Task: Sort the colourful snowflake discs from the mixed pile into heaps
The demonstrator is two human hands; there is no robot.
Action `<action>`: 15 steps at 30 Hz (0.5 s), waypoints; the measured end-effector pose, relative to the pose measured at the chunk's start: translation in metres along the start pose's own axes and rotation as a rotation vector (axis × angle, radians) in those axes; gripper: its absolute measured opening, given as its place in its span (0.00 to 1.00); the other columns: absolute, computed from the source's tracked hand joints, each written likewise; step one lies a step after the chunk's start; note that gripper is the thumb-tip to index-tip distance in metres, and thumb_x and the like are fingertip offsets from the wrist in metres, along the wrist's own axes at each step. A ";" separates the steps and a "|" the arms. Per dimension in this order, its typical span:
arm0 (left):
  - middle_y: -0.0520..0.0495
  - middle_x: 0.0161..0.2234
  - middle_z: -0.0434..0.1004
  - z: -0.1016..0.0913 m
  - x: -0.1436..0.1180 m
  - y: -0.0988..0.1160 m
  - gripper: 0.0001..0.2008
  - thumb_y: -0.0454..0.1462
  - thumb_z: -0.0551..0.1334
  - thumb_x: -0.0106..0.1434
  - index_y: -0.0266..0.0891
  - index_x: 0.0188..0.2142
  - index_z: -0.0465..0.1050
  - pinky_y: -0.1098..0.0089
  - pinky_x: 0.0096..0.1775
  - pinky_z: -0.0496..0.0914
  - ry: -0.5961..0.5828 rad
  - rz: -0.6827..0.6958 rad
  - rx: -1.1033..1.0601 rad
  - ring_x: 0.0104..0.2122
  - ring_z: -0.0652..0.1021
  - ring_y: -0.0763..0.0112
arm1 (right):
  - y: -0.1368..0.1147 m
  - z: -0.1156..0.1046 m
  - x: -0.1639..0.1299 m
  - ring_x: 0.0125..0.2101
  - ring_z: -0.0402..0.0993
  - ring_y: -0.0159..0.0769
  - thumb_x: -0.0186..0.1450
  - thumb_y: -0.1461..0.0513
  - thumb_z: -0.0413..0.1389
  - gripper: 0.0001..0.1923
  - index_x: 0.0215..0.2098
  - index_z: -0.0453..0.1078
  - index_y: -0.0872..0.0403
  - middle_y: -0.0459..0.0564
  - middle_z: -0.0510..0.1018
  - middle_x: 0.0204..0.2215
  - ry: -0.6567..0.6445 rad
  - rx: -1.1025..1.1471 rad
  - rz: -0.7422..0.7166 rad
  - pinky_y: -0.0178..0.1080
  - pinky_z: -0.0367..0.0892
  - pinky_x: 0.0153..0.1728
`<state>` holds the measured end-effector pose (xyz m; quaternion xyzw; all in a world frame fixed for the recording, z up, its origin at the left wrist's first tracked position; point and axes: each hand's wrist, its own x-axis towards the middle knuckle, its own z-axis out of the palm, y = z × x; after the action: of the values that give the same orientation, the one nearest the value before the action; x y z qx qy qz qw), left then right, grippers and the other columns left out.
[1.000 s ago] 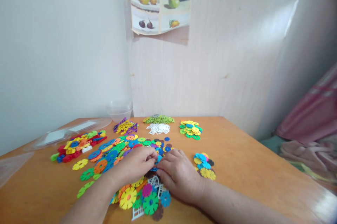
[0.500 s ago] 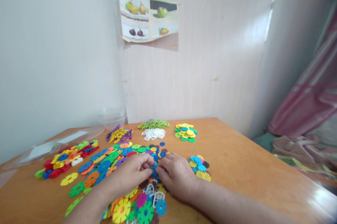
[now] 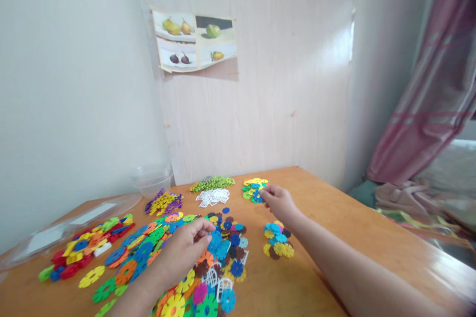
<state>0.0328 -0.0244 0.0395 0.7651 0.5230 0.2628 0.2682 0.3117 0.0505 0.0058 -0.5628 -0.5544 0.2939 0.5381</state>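
My right hand (image 3: 279, 203) reaches out to the far pile of small yellow, green and blue flower discs (image 3: 254, 186), its fingertips pinched on a small blue disc at the pile's near edge. My left hand (image 3: 184, 252) rests with curled fingers on the big mixed pile of coloured flower discs (image 3: 226, 247) in front of me, its thumb beside a light blue disc. White lattice pieces (image 3: 217, 280) lie in that pile. A small cluster of blue and yellow discs (image 3: 277, 240) sits just left of my right forearm.
On the orange table (image 3: 334, 218) lie heaps of white pieces (image 3: 211, 196), green pieces (image 3: 211, 183), purple-yellow pieces (image 3: 163, 203) and red-yellow pieces (image 3: 85, 247). A clear tub (image 3: 150, 178) and lid (image 3: 55, 225) stand at the back left. Pink curtain (image 3: 427, 84) on the right.
My right hand left the big pile, where both hands met at a blue piece, and stretched forward to the far small-disc pile. My left hand stayed. The view swung right.
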 end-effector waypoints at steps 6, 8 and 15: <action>0.49 0.36 0.77 0.002 0.001 0.002 0.12 0.43 0.55 0.62 0.41 0.40 0.71 0.68 0.41 0.68 0.011 -0.039 -0.021 0.38 0.77 0.64 | 0.035 -0.025 0.030 0.13 0.59 0.26 0.59 0.63 0.54 0.06 0.24 0.65 0.55 0.42 0.66 0.13 0.051 0.090 0.314 0.29 0.53 0.14; 0.49 0.35 0.77 0.002 0.000 0.004 0.12 0.44 0.55 0.62 0.41 0.40 0.71 0.68 0.40 0.68 0.015 -0.051 -0.025 0.37 0.77 0.64 | 0.043 -0.024 0.034 0.10 0.56 0.25 0.58 0.65 0.53 0.06 0.22 0.64 0.55 0.42 0.65 0.11 0.031 0.099 0.367 0.29 0.50 0.12; 0.50 0.32 0.76 0.004 -0.001 0.009 0.12 0.43 0.56 0.61 0.41 0.39 0.72 0.68 0.39 0.68 0.029 -0.032 -0.034 0.35 0.76 0.64 | 0.055 -0.017 0.040 0.10 0.60 0.26 0.54 0.69 0.55 0.04 0.23 0.66 0.55 0.44 0.70 0.12 -0.009 0.118 0.402 0.28 0.53 0.12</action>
<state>0.0407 -0.0284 0.0425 0.7481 0.5346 0.2782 0.2778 0.3526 0.0944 -0.0304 -0.6281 -0.4152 0.4301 0.4981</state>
